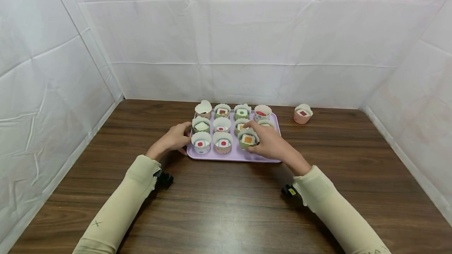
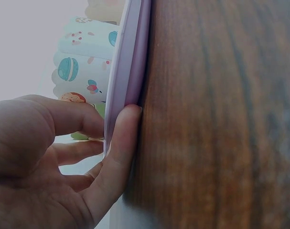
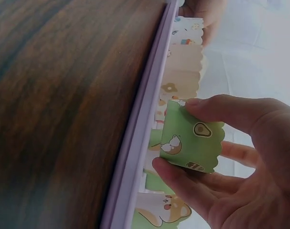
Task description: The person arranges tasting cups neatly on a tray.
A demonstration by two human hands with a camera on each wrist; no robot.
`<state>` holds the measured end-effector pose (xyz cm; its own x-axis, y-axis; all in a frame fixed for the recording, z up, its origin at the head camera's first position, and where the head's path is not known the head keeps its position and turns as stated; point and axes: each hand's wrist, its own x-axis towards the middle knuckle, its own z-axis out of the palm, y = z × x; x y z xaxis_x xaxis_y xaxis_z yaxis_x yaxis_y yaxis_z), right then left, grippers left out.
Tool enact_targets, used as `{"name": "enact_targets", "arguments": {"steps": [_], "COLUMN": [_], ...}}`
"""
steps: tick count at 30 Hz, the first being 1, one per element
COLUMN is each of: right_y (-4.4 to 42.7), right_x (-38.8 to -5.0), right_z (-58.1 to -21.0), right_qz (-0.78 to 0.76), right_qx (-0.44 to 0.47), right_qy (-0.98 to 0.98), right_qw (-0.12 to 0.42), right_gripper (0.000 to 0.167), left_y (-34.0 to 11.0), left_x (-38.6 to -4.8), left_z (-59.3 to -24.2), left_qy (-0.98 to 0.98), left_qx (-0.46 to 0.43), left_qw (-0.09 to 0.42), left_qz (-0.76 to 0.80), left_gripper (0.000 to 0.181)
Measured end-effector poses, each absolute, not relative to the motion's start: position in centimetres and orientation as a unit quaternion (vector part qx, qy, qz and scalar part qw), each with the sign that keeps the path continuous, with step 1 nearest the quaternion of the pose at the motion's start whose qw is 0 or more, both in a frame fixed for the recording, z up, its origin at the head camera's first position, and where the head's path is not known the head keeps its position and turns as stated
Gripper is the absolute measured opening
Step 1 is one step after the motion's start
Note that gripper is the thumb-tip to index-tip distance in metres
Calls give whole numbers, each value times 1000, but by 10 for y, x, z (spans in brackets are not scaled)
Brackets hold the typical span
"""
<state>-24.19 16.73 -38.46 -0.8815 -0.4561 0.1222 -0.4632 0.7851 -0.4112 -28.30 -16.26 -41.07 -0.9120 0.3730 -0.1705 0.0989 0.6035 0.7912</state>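
Note:
A lilac tray holds several scalloped paper cups in rows, with small white squares bearing coloured shapes in many of them. My left hand pinches the tray's left edge; in the left wrist view the thumb lies against the rim's outer side. My right hand holds a green paper cup, printed with an avocado, between thumb and fingers at the tray's front row. Inside that cup shows a white square with an orange mark. Left of it stand a peach cup and a white patterned cup.
A lone pink paper cup stands on the brown wooden table, right of the tray and near the back. White sheeting encloses the table at the back and both sides.

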Motion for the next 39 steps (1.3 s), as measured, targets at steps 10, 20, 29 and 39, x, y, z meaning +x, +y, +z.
{"name": "enact_targets", "arguments": {"steps": [10, 20, 29, 39], "right_y": [163, 162, 163, 162], "right_x": [-243, -244, -245, -245], "right_z": [-391, -393, -395, -396], "right_qz": [227, 230, 235, 233], "right_qx": [225, 225, 226, 217], "right_qy": [-947, -947, -945, -948], "right_qw": [-8, -8, -10, -19], "right_gripper": [82, 89, 89, 94], "left_y": [-163, -163, -161, -162], "left_x": [-281, -283, -282, -281], "left_z": [-410, -410, -409, -410], "left_qy": [882, 883, 883, 883], "left_qx": [130, 129, 127, 129], "left_qw": [160, 160, 161, 161], "left_qz": [424, 423, 422, 422], "left_gripper": [58, 58, 58, 58]}}
